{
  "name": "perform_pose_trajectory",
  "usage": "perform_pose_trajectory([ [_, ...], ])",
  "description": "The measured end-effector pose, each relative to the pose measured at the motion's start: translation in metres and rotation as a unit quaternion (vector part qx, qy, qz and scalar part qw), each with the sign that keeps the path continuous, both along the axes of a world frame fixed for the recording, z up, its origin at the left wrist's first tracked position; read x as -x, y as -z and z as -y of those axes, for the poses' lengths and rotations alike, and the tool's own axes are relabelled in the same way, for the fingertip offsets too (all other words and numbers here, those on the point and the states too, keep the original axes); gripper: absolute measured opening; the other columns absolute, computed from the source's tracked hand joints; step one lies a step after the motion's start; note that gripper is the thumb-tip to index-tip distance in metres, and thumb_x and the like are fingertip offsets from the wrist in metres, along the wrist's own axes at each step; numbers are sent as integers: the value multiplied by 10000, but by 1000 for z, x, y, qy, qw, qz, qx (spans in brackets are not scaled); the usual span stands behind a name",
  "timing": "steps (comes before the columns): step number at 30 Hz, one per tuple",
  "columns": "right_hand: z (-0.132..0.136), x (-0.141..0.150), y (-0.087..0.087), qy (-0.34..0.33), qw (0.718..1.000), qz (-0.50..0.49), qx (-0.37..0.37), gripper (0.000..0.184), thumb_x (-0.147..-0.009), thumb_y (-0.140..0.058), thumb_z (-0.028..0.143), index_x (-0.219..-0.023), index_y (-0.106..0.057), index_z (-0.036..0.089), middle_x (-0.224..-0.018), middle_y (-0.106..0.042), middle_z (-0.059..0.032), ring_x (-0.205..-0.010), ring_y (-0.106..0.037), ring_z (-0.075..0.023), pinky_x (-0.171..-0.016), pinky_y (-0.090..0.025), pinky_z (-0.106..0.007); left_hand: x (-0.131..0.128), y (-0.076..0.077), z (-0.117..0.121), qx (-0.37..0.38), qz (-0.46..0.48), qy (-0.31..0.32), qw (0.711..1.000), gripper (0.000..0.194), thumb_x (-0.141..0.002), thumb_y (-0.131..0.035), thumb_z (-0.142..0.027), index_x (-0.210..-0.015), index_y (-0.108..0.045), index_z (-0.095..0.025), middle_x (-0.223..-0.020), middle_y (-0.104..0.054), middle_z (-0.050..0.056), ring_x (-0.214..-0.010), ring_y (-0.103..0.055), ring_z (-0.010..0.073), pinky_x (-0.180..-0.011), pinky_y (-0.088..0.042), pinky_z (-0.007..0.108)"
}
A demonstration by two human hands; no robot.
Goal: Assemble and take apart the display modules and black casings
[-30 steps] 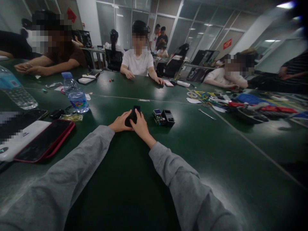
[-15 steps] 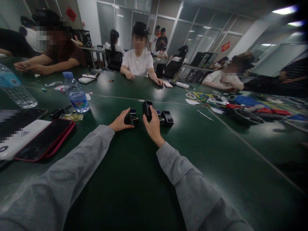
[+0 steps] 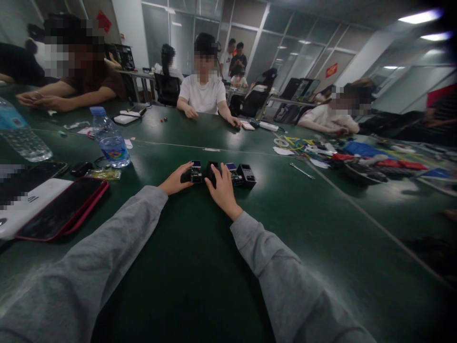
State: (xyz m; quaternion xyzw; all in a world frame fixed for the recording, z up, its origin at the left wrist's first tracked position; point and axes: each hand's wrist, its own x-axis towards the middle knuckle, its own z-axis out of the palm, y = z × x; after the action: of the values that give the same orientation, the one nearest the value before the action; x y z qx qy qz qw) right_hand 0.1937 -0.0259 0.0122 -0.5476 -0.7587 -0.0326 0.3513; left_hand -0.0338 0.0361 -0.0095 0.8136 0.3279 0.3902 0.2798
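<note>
Left hand (image 3: 174, 181) is clamped on the circuit module (image 3: 196, 173) on the bench (image 3: 185, 267). Right hand (image 3: 225, 191) touches the black casing (image 3: 213, 167) just beside it; whether clamped, cannot tell. Right of that hand, a second module (image 3: 235, 179) adjoins a second casing (image 3: 247, 176).

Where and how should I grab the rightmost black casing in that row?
Probably pinch the black casing across its near and far walls, from the right: it's boxy, and a circuit board sits close on its left, leaving the right side exposed.
</note>
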Motion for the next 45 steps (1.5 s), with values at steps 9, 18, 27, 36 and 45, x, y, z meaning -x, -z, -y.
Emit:
perform_pose_trajectory([
  [9,20,14,-16,-93,986,134,-29,399,-973,-483,358,-1353,-512,241,-1550,-274,-65,-1450,-172,-245,-1168,-233,-472,1,1,0,3,14,14,1000,797,-769,-721,-320,-1465,-355,-196,-1534,-327,180,-1389,-373,339,-1160,-277,542],
  [18,9,-3,1,4,999,32,3,498,-973,-435,306,-1430,-396,114,-1514,-323,-165,-1398,-312,-274,-1119,-347,-469,0,-1,2,30,18,17,999,795,-781,-708,-313,-1474,-331,-216,-1544,-314,170,-1377,-389,339,-1140,-299,562],
  [27,9,-1,2,-18,999,21,39,498,-975,-434,345,-1433,-399,153,-1514,-325,-155,-1334,-418,-295,-1048,-440,-479,0,-2,3,27,15,13,999,777,-774,-710,-286,-1460,-348,-235,-1533,-338,160,-1365,-410,336,-1122,-325,574],
  [36,20,-42,-8,60,994,82,-30,470,-941,-446,248,-1385,-439,97,-1473,-354,-192,-1379,-303,-327,-1102,-332,-524,0,-3,4,36,4,6,999,783,-776,-713,-293,-1463,-342,-229,-1531,-343,161,-1350,-433,331,-1126,-318,566],
  [45,11,-62,-2,34,988,147,-15,421,-950,-348,133,-1343,-496,98,-1351,-499,-183,-1242,-458,-309,-1029,-409,-504,1,-5,5,36,-4,5,999,779,-784,-705,-303,-1465,-333,-244,-1541,-324,156,-1366,-408,336,-1117,-318,583],
])
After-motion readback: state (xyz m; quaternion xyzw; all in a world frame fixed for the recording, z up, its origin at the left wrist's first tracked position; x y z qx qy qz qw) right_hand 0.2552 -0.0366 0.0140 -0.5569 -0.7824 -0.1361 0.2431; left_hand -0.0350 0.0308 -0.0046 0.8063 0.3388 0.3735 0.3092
